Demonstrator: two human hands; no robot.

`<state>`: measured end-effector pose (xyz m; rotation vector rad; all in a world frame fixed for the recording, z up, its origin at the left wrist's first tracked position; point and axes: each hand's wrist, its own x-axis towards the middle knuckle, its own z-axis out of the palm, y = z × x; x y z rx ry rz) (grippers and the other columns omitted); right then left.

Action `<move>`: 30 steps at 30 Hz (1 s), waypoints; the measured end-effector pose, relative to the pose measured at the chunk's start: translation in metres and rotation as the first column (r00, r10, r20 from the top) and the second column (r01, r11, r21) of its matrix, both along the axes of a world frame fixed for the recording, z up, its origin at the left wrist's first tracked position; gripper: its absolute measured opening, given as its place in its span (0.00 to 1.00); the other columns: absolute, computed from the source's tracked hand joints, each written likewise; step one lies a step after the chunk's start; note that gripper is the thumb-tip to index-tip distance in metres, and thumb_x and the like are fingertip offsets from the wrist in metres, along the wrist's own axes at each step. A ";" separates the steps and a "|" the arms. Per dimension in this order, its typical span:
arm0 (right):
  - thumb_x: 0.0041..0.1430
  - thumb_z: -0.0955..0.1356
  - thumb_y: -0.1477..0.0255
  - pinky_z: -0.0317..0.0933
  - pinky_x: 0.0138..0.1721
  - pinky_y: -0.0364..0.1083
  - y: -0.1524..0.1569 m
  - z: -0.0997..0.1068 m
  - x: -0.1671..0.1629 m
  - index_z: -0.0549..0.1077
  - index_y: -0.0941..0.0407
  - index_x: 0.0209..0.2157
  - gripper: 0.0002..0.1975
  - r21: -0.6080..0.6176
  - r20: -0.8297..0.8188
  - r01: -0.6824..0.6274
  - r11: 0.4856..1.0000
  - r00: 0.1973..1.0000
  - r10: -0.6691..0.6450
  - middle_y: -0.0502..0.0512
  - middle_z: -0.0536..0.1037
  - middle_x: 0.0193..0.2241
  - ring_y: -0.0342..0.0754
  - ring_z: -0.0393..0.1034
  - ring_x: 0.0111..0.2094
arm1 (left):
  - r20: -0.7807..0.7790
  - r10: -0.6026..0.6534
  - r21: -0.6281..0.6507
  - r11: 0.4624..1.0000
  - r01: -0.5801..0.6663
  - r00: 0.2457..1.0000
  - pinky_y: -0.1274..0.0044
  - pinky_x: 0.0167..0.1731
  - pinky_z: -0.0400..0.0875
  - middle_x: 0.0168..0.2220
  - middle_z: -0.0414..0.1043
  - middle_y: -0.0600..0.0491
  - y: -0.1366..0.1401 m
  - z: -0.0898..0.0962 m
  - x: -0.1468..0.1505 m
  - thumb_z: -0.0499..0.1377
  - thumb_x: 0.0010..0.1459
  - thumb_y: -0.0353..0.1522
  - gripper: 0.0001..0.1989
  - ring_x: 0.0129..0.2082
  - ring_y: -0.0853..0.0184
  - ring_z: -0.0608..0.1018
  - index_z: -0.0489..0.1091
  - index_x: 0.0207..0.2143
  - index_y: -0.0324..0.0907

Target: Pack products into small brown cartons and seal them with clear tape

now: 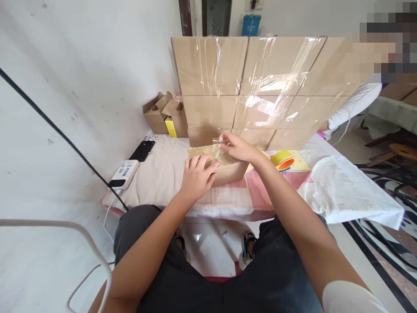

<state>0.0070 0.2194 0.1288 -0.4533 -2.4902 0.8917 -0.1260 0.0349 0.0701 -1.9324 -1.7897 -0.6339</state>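
location type: apparently a home room used for packing. indicators: cloth-covered worktop, stacked cartons under clear film, small carton with clear tape, open boxes, marked white wall, dark-framed door.

A phone lies left of centre, near the wall, with a white device just below it in the frame. A black cord slants down from the left edge; a pale cable loops at lower left. Open cartons stand upper left of centre, a yellow packet beside them. A blue bin sits at the top, right of a dark door. At right are another person's white sleeve and, farther right, a wooden stool.
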 end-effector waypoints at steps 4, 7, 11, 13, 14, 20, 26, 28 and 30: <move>0.60 0.66 0.68 0.58 0.34 0.44 0.005 0.009 -0.004 0.70 0.57 0.34 0.06 -0.019 -0.041 0.035 0.999 0.998 -0.036 0.50 0.71 0.30 0.44 0.63 0.30 | 0.000 -0.044 0.008 0.999 0.044 0.999 0.60 0.48 0.61 0.53 0.71 0.45 -0.003 -0.003 0.001 0.57 0.65 0.35 0.17 0.50 0.53 0.68 0.73 0.55 0.50; 0.58 0.66 0.72 0.60 0.38 0.45 0.007 0.006 -0.013 0.74 0.58 0.31 0.06 0.049 -0.055 0.029 0.998 0.998 -0.026 0.54 0.73 0.35 0.44 0.66 0.32 | -0.011 -0.078 0.027 0.997 0.078 0.997 0.61 0.50 0.60 0.52 0.71 0.45 -0.005 -0.005 0.004 0.56 0.65 0.34 0.18 0.50 0.54 0.67 0.73 0.56 0.50; 0.57 0.66 0.75 0.61 0.42 0.46 0.007 -0.005 -0.026 0.73 0.59 0.29 0.05 0.083 -0.017 0.062 0.995 0.998 -0.061 0.56 0.73 0.37 0.46 0.69 0.36 | 0.001 -0.082 0.030 0.996 0.082 0.997 0.61 0.51 0.60 0.51 0.71 0.46 -0.003 -0.006 0.004 0.56 0.65 0.33 0.18 0.50 0.55 0.67 0.73 0.56 0.50; 0.58 0.65 0.75 0.60 0.42 0.46 0.005 -0.008 -0.029 0.71 0.58 0.29 0.05 0.094 0.041 0.135 0.986 0.989 -0.139 0.57 0.74 0.36 0.47 0.68 0.36 | 0.013 -0.079 0.024 0.997 0.079 0.997 0.60 0.52 0.59 0.52 0.71 0.46 -0.001 -0.006 0.002 0.56 0.65 0.33 0.18 0.50 0.55 0.67 0.73 0.56 0.50; 0.58 0.65 0.75 0.60 0.41 0.46 0.004 -0.008 -0.029 0.70 0.58 0.29 0.05 0.108 0.076 0.171 0.979 0.981 -0.180 0.57 0.75 0.36 0.47 0.68 0.36 | 0.018 -0.079 0.020 0.997 0.078 0.997 0.60 0.53 0.59 0.52 0.71 0.46 0.000 -0.005 0.001 0.56 0.65 0.33 0.18 0.50 0.55 0.67 0.73 0.56 0.50; 0.59 0.66 0.75 0.60 0.39 0.45 0.007 -0.007 -0.028 0.67 0.57 0.26 0.08 0.180 0.160 0.272 0.945 0.940 -0.301 0.57 0.75 0.34 0.47 0.67 0.35 | 0.059 -0.073 -0.007 0.997 0.073 0.996 0.59 0.54 0.58 0.53 0.71 0.46 0.006 -0.004 0.000 0.56 0.64 0.33 0.19 0.51 0.55 0.68 0.73 0.56 0.50; 0.57 0.72 0.67 0.62 0.41 0.48 0.010 -0.006 -0.027 0.70 0.57 0.32 0.10 0.230 0.107 0.457 0.859 0.865 -0.489 0.60 0.74 0.37 0.51 0.68 0.37 | 0.068 -0.057 -0.014 0.998 0.058 0.996 0.60 0.54 0.60 0.54 0.74 0.48 0.005 -0.002 0.000 0.56 0.64 0.33 0.18 0.52 0.55 0.71 0.74 0.55 0.50; 0.56 0.73 0.62 0.63 0.43 0.50 0.007 -0.003 -0.020 0.71 0.58 0.37 0.14 0.256 0.121 0.535 0.805 0.808 -0.576 0.61 0.75 0.38 0.53 0.70 0.39 | 0.054 -0.083 -0.012 0.996 0.084 0.995 0.59 0.57 0.59 0.57 0.73 0.48 0.003 0.001 0.002 0.55 0.65 0.33 0.17 0.56 0.55 0.71 0.73 0.55 0.49; 0.59 0.71 0.61 0.63 0.45 0.51 0.007 -0.002 -0.005 0.72 0.57 0.38 0.14 0.279 0.151 0.577 0.767 0.763 -0.629 0.63 0.77 0.39 0.55 0.72 0.40 | 0.027 -0.124 -0.005 0.992 0.124 0.992 0.57 0.62 0.55 0.60 0.72 0.49 0.003 0.004 0.004 0.55 0.65 0.33 0.16 0.60 0.55 0.71 0.73 0.54 0.48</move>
